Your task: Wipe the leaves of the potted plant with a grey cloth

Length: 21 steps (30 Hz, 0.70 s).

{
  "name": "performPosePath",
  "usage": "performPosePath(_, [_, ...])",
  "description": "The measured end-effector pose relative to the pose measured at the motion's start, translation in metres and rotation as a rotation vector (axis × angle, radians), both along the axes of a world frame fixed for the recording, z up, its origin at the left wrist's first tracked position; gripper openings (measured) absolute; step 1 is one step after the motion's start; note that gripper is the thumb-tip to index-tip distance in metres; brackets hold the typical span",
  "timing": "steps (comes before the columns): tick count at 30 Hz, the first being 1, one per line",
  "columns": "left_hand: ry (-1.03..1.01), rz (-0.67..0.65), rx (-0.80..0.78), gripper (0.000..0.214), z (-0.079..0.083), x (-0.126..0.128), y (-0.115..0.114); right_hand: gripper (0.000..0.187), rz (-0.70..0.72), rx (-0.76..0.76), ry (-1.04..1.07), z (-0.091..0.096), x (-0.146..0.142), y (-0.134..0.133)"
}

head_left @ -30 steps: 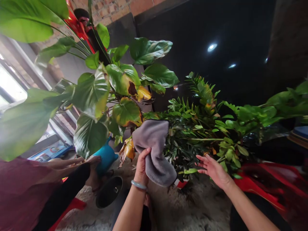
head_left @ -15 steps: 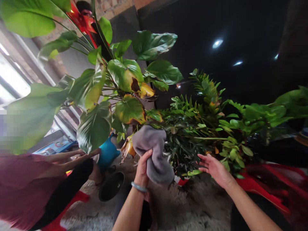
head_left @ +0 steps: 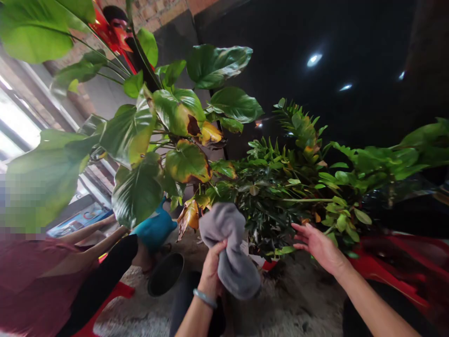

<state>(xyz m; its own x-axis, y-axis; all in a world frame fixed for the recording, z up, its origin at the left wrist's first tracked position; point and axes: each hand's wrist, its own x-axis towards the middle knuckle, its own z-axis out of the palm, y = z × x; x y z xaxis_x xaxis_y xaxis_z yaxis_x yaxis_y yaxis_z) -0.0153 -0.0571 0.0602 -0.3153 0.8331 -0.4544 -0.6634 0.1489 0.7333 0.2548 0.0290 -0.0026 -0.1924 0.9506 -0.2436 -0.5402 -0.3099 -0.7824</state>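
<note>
A bunched grey cloth point(head_left: 229, 252) is gripped near its middle by my left hand point(head_left: 212, 267), which wears a pale bracelet at the wrist. The cloth hangs in front of a bushy dark-leaved plant point(head_left: 270, 206). My right hand point(head_left: 321, 248) reaches out beside that plant's lower right foliage, its fingers apart and nothing held. Whether the fingertips touch any leaf I cannot tell. Above and to the left of the cloth stands a tall plant with broad leaves point(head_left: 187, 161), several of them yellowed and browned at the edges.
A person in a maroon top point(head_left: 42, 285) sits at left on a red stool point(head_left: 105, 311). Nearby are a blue watering can point(head_left: 154, 229) and a dark basin point(head_left: 165, 275) on the floor. Red plastic chairs point(head_left: 389, 271) stand at right, before a dark glossy wall point(head_left: 315, 28).
My left hand has lowered with the grey cloth and shifted slightly right. My right hand keeps nearly the same place and stays spread.
</note>
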Motion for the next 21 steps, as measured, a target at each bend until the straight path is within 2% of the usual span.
performPosePath(3, [0.075,0.137,0.163,0.014,0.042,-0.010,0.038,0.021,0.011,0.011,0.011,0.000,-0.003,0.001])
performPosePath(5, [0.141,0.159,0.175,0.020,0.049,-0.010,0.055,0.022,0.021,0.000,-0.008,0.000,-0.005,0.001])
performPosePath(6, [0.171,0.150,0.149,0.022,0.044,-0.008,0.058,0.022,0.021,-0.005,-0.021,0.000,-0.006,0.001])
performPosePath(8, [0.213,0.101,0.062,0.022,0.020,0.000,0.049,0.022,0.017,0.000,-0.041,0.000,-0.006,0.000])
performPosePath(11, [0.222,-0.021,-0.113,0.015,-0.022,0.009,0.015,0.021,0.019,0.033,-0.051,0.000,-0.003,-0.001])
performPosePath(13, [0.207,-0.084,-0.186,0.014,-0.034,0.008,-0.005,0.020,0.020,0.040,-0.049,-0.001,0.000,-0.001])
performPosePath(14, [0.199,-0.106,-0.194,0.013,-0.032,0.006,-0.010,0.020,0.020,0.037,-0.049,-0.002,0.002,0.000])
performPosePath(15, [0.192,-0.114,-0.173,0.012,-0.025,0.002,-0.011,0.020,0.021,0.033,-0.049,-0.002,0.003,0.000])
performPosePath(17, [0.184,-0.095,-0.056,0.010,0.000,-0.007,0.000,0.019,0.024,0.030,-0.038,-0.004,0.003,0.002])
performPosePath(19, [0.186,-0.033,0.102,0.014,0.027,-0.015,0.021,0.018,0.033,0.040,-0.014,-0.005,0.002,0.004])
performPosePath(21, [0.191,0.037,0.178,0.016,0.046,-0.017,0.042,0.017,0.045,0.055,0.004,-0.005,-0.001,0.005])
